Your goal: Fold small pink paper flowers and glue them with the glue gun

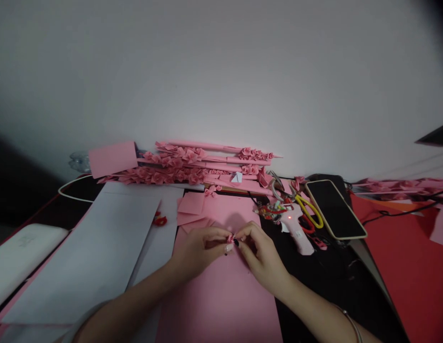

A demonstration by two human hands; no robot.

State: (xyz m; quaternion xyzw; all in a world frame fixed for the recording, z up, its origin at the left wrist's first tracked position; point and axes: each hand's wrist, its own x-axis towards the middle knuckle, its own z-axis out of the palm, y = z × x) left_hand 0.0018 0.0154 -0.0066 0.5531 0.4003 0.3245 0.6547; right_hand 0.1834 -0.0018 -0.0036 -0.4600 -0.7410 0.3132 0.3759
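Between the fingertips of both hands is a small folded pink paper flower [230, 238], partly covered by the fingers. My left hand [201, 247] pinches it from the left, and my right hand [260, 252] pinches it from the right. Both hands are over a large pink paper sheet [224, 305]. Just beyond the left hand lie small pink paper squares [191, 204], and another folded pink flower [211, 191] rests at the sheet's far edge.
Rows of pink paper flowers [185, 157] line the wall. To the right are a glue gun [296, 226] with a lit red light, yellow-handled scissors [310, 209], a phone [335, 209] and red paper [403, 257]. White sheets [85, 257] and a white box-like device [24, 257] lie left.
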